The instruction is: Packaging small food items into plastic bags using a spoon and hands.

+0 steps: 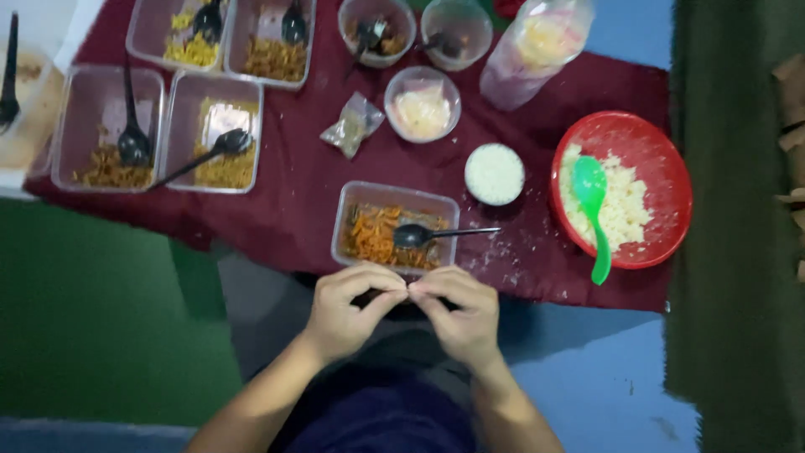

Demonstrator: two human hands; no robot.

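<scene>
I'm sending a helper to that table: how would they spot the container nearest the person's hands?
Start at the dark red cloth, then find the big red bowl of rice. Left of it, at the cloth's near edge just above the two hands, sits a clear rectangular tub of orange-brown shreds. Unlike the other tubs, it stands alone, its black spoon pointing toward the bowl.

Left hand and right hand meet fingertip to fingertip, fingers curled, forearms angled inward.
</scene>
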